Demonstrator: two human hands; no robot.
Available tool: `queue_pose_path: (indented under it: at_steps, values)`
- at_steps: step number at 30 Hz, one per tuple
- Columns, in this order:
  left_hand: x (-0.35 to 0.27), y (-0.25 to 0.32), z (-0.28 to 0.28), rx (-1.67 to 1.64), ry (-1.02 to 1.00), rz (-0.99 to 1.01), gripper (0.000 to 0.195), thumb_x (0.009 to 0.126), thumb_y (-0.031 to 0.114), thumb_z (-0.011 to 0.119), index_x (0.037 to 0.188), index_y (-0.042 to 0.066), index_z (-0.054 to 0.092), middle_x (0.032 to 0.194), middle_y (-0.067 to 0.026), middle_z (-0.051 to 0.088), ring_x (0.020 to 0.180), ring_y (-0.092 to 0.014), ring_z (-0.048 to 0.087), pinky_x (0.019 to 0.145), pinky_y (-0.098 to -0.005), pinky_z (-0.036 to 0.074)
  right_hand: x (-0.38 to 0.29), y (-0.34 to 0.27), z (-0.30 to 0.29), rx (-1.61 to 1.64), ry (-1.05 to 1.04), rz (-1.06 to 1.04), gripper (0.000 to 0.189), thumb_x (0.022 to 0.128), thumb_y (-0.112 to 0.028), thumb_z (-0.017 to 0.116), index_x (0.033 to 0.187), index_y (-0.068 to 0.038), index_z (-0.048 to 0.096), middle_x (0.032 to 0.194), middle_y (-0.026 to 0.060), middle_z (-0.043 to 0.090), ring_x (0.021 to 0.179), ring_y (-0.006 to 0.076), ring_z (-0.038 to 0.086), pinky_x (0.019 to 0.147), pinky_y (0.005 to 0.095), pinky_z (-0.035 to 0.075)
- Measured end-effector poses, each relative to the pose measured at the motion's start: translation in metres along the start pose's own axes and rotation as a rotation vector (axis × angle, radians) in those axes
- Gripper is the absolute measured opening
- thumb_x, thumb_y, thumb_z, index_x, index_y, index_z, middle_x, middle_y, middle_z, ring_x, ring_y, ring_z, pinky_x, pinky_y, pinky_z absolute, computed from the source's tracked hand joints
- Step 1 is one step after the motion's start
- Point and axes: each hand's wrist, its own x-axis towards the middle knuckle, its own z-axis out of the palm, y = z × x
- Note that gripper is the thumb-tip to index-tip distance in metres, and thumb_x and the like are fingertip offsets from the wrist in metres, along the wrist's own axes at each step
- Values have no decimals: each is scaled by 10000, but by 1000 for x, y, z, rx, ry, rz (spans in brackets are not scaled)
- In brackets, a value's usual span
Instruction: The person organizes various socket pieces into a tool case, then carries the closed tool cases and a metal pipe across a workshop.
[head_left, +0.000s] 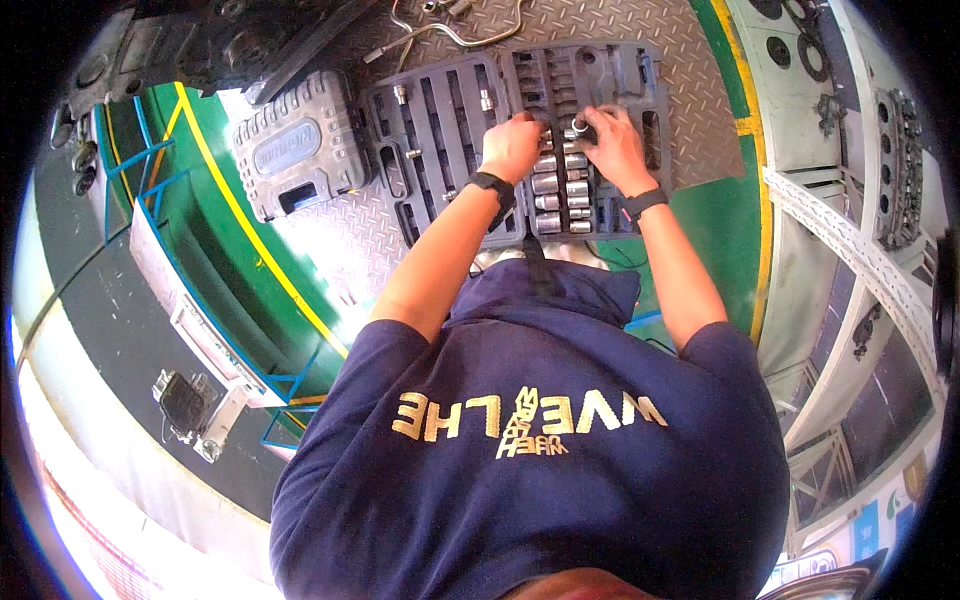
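Observation:
An open grey plastic socket-set case (465, 154) lies in front of me on the metal plate. My right hand (616, 146) pinches a chrome socket (579, 126) above the case's right half. Just across from it, my left hand (514, 148) has its fingertips down at the upper end of the socket rows; the fingers hide whether they grip one. Two columns of chrome sockets (549, 201) fill the near part of that half, while moulded slots farther up hold none. In the left half sit a few loose-looking small sockets (400, 94) among long dark slots.
A shut grey tool case (330, 135) rests left of the open one. Beyond them is a bent metal bar (465, 39) on the diamond plate (705, 142). Dark machinery (225, 45) stands at upper left. A white bench (802, 142) with metal parts runs along the right.

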Motion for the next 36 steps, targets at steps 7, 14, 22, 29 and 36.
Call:
queue_pose_path:
  at_steps: [7, 14, 22, 29, 36]
  values:
    - [-4, -6, -5, -339, 249, 7, 502, 837, 171, 655, 1338, 157, 614, 1132, -206, 675, 1020, -406, 655, 892, -492, 536, 9, 17, 18, 446, 94, 483, 288, 736, -195, 862, 922, -48, 697, 879, 135, 735, 820, 313, 720, 749, 372, 562]
    - [10, -11, -11, -421, 219, 27, 583, 805, 53, 677, 1370, 101, 542, 1089, -238, 675, 1036, -421, 638, 901, -515, 512, 23, -7, 27, 55, 30, 243, 331, 777, -213, 840, 1024, -49, 690, 948, 151, 731, 895, 319, 712, 787, 395, 556]
    - [9, -16, -12, -345, 375, 109, 321, 798, 39, 658, 1113, 77, 706, 1106, -187, 670, 1028, -399, 653, 903, -464, 539, 18, 2, 36, 113, 123, 173, 294, 773, -151, 800, 1012, -29, 681, 971, 177, 709, 925, 383, 677, 813, 444, 539]
    - [24, -17, 2, -202, 356, 202, 284, 802, 68, 659, 1083, 55, 698, 1015, -184, 684, 1002, -399, 639, 881, -486, 518, 6, 1, 26, 200, 84, 327, 283, 719, -117, 806, 960, -31, 685, 920, 163, 708, 876, 337, 696, 788, 401, 548]
    - [11, -24, -13, -217, 322, 21, 294, 814, 159, 722, 1091, 63, 701, 1006, -190, 693, 990, -392, 648, 868, -492, 528, 19, 12, 23, 111, -82, 199, 261, 767, -122, 769, 1010, -45, 715, 963, 188, 725, 925, 394, 681, 832, 460, 537]
